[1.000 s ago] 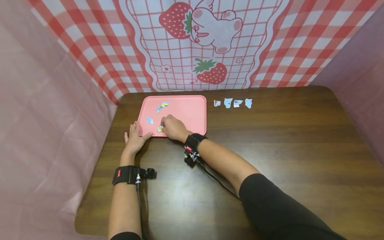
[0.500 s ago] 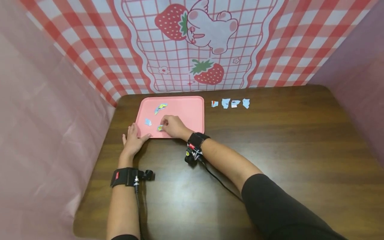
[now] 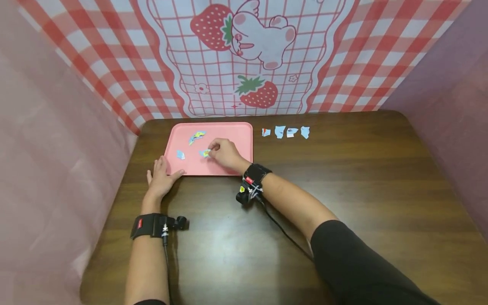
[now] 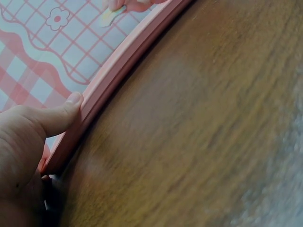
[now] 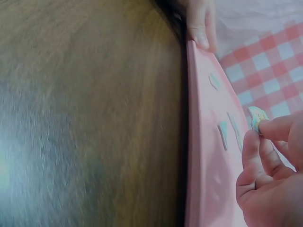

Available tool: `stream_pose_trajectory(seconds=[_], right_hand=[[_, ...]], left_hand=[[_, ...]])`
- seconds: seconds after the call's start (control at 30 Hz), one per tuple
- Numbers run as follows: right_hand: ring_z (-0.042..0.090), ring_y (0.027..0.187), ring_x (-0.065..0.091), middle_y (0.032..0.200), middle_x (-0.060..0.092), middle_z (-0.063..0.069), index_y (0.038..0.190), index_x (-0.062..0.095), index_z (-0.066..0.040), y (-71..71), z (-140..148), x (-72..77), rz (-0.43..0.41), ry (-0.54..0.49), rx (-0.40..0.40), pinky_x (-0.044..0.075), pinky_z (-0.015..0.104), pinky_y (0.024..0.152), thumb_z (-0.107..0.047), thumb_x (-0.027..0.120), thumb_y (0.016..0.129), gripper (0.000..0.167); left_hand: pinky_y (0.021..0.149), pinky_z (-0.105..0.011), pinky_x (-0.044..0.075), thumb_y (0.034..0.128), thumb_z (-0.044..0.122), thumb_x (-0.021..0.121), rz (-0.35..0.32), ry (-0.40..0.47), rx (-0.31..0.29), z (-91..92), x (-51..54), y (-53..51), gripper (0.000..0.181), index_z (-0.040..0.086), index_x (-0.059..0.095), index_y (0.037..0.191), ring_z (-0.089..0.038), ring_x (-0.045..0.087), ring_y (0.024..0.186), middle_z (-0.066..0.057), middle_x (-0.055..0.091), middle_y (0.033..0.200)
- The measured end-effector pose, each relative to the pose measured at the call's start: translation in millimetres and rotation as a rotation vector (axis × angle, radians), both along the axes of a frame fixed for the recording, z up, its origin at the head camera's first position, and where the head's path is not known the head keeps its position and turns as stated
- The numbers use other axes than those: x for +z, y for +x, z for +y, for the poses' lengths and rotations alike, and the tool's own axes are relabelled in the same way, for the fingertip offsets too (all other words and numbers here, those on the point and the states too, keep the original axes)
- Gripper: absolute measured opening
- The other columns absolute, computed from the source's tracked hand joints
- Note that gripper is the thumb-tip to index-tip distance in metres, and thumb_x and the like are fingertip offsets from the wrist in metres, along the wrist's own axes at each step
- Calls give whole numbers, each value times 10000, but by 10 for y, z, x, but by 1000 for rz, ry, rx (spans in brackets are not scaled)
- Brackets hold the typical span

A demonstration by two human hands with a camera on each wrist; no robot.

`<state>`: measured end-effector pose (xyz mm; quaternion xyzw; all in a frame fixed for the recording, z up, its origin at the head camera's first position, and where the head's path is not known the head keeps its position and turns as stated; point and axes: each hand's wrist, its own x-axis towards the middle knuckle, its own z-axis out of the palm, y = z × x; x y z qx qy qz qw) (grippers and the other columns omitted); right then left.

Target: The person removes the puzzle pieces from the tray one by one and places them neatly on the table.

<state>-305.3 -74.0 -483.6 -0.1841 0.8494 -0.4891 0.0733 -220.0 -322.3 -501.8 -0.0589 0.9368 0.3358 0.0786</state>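
My right hand point(image 3: 225, 153) pinches a torn paper piece point(image 5: 256, 118), yellow and pale blue, between thumb and fingertips over the pink tray point(image 3: 232, 131). My left hand point(image 3: 160, 180) rests at the tray's near left corner; its thumb point(image 4: 66, 113) lies against the front rim, and the other fingers stretch along the left side. On the tray lie a yellow-and-blue paper piece point(image 3: 196, 137) at the back and a light blue piece point(image 3: 180, 155) near the left hand. Another pale piece point(image 5: 222, 135) shows on the tray in the right wrist view.
Right of the tray, several torn paper pieces point(image 3: 280, 131) lie in a row on the brown wooden table point(image 3: 343, 190). A red-and-white checked cloth point(image 3: 133, 67) hangs behind. Cables run from both wrist cameras point(image 3: 243, 197) along the arms.
The right hand has carried the pinched paper piece away from the front rim, toward the tray's middle. The left hand keeps its place at the corner. The head view has shifted slightly.
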Motion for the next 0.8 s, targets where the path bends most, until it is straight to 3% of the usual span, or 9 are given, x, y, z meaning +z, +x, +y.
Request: stream_pose_trajectory(seconds=[0.33, 0.8], right_hand=[[158, 819, 641, 902, 690, 64, 1005, 714, -43, 1, 213, 139, -5, -16, -46, 497, 249, 749, -59, 688, 887, 122], [185, 798, 639, 878, 680, 82, 1008, 728, -17, -105, 665, 176, -9, -49, -145, 490, 273, 718, -49, 690, 889, 129]], left_hand=[[1141, -602, -185, 992, 430, 611, -3, -8, -3, -8, 7, 11, 1008, -59, -53, 1571, -396, -117, 1520, -255, -54, 1649], [1138, -611, -185, 993, 448, 602, 6, -14, -22, -8, 17, 30, 1021, -70, -65, 1565, -410, -117, 1516, -273, -56, 1643]])
